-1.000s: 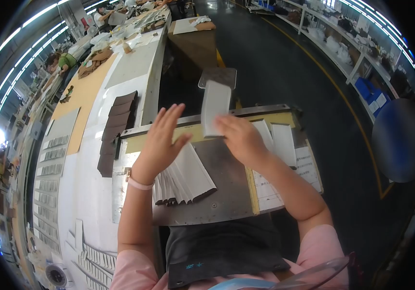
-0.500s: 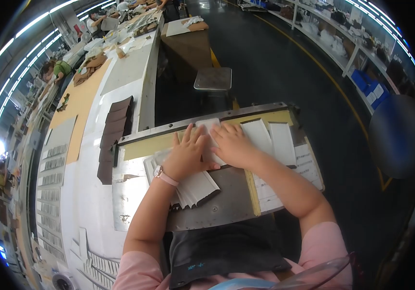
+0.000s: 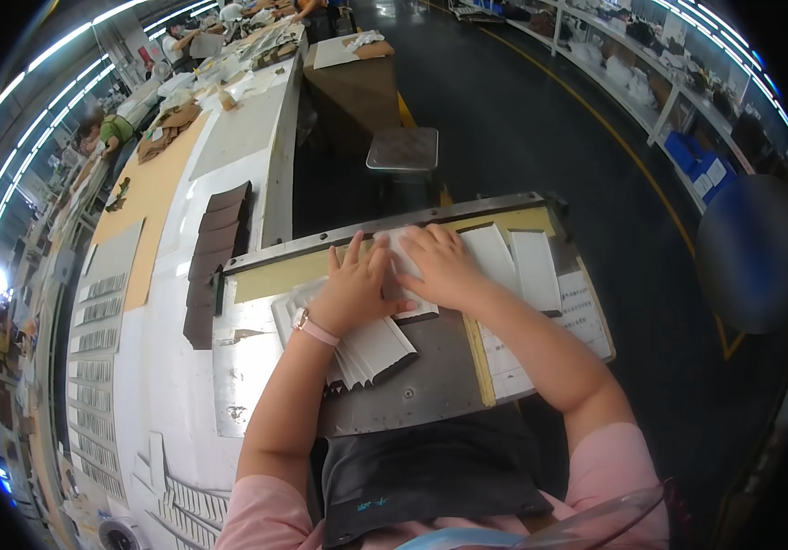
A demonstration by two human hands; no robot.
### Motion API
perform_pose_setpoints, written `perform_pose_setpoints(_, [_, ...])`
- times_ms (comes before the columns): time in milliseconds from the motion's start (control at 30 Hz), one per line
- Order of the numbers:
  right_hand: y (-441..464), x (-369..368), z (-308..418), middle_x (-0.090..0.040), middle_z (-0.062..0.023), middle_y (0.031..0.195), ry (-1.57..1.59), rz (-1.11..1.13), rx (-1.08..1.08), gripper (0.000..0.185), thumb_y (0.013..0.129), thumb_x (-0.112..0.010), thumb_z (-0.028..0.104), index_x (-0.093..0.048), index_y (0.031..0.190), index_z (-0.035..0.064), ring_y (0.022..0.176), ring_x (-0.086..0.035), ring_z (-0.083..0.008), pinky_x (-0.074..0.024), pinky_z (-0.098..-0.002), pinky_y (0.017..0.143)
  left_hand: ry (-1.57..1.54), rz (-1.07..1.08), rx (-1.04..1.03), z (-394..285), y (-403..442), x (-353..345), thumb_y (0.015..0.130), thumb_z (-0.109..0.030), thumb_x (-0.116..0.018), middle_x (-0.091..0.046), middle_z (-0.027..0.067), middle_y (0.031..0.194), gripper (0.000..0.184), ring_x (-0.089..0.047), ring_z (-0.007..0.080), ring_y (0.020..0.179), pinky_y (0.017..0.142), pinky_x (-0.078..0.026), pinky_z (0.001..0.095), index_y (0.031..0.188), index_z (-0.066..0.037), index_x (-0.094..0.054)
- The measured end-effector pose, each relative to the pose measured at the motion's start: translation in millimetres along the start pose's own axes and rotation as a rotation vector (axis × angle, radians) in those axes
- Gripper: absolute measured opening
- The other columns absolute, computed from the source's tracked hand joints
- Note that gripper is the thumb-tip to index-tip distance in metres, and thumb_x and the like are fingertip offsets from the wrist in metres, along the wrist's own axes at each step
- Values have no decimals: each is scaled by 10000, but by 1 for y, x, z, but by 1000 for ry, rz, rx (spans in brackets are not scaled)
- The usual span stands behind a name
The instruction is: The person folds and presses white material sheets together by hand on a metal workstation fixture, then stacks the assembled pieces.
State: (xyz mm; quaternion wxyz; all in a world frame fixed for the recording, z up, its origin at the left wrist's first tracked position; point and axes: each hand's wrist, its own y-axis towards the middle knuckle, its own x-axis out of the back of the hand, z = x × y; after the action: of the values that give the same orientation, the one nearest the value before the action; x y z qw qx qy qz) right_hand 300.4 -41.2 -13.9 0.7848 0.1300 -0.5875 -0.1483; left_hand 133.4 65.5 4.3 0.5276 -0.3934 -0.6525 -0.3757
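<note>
Hands (image 3: 442, 268) lie spread over a white strip (image 3: 405, 260) on the metal worktop (image 3: 444, 378).
The left hand (image 3: 354, 289), fingers apart, hides part of a fan of strips (image 3: 375, 353); the right hand (image 3: 442, 268) rests flat. This strip looks laid down but not yet released, with several more in the fan. Pale pieces (image 3: 535, 273) lie rightward, brown pieces (image 3: 217, 266) left; a stool (image 3: 403, 149) stands beyond, out of the way.

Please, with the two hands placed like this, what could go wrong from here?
1. The bare left hand and its wrist overlap the fanned stack of white, flat, dark-edged strips; a sideways move might disarrange it.
2. The white, flat, thin piece between the hands could slip askew if pressed unevenly.
3. The bare right hand sits close beside another white, flat panel and may nudge it.
</note>
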Motion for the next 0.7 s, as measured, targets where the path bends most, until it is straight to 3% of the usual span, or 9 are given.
perform_pose_setpoints(200, [-1, -3, 2, -487, -139, 1354, -37, -35, 6, 540, 832, -682, 321, -580, 1260, 9, 1270, -413, -344, -319, -464, 1082, 3, -12, 0, -4, -2, 4, 716, -624, -736, -354, 132, 1532, 833, -206, 421, 1451, 1120, -151, 672, 1332, -121, -489])
perform_pose_setpoints(300, [2, 6, 8, -515, -143, 1291, -41, 11, -17, 506, 823, -686, 302, -592, 1222, 3, 1241, -430, -333, -332, -462, 1064, 14, -109, -61, -7, -4, 3, 703, -606, -747, -456, 165, 1434, 794, -295, 433, 1407, 1054, -214, 707, 1228, -47, -545])
perform_pose_setpoints(433, [1, -4, 4, -578, -101, 1097, -29, -94, 16, 388, 776, -728, 296, -652, 1030, 12, 1112, -497, -288, -379, -433, 990, 16, -235, -132, -8, -3, -1, 707, -543, -764, -531, 125, 1290, 686, -407, 388, 1306, 1023, -288, 643, 1163, -64, -579])
perform_pose_setpoints(500, [2, -6, 2, -583, -98, 1086, -29, -89, 22, 385, 776, -728, 295, -654, 1035, 19, 1098, -503, -289, -382, -434, 984, -14, -293, -174, -7, -3, -3, 708, -501, -776, -547, 104, 1234, 622, -448, 362, 1251, 1010, -314, 605, 1120, -71, -594])
perform_pose_setpoints(600, [2, -5, -1, -585, -96, 1071, 10, -82, 30, 377, 779, -725, 287, -655, 1041, 26, 1086, -510, -288, -384, -434, 978, -11, -227, -155, -3, -1, -3, 763, -494, -749, -534, 102, 1293, 599, -441, 370, 1266, 1041, -333, 502, 1184, -109, -569])
perform_pose_setpoints(700, [4, -2, -6, -578, -106, 1079, 54, -33, 8, 375, 787, -719, 283, -659, 1057, 28, 1108, -500, -295, -379, -440, 992, -63, -209, -135, -4, -1, 4, 772, -475, -748, -529, 123, 1295, 570, -423, 379, 1296, 1055, -313, 536, 1172, -110, -568])
